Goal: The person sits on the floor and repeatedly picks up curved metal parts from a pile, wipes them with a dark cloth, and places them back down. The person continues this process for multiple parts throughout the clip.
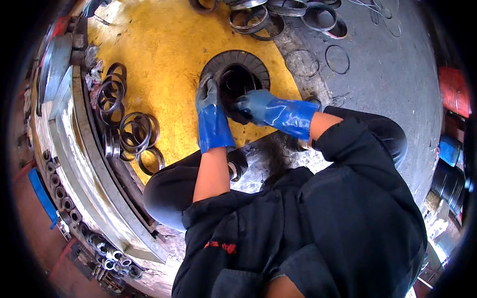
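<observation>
A large round black part (234, 58) with a grooved, segmented flange and a deep opening is on the yellow floor between my feet. My left hand (207, 94), in a blue rubber glove with a greyish palm, grips its left side with the fingers along the edge. In a matching glove, my right hand (254, 105) reaches to the near right of the opening, with its fingers curled at the inner rim. What those fingers hold is hidden by the glove and the dark interior. Both gloves look wet or greasy.
Several dark metal rings (135, 132) lie in a loose row at the left, beside a long metal beam (94, 164). More rings (318, 17) are piled at the far side. Two thin hoops (337, 59) rest on the grey floor (392, 74). Drums (449, 181) stand far right.
</observation>
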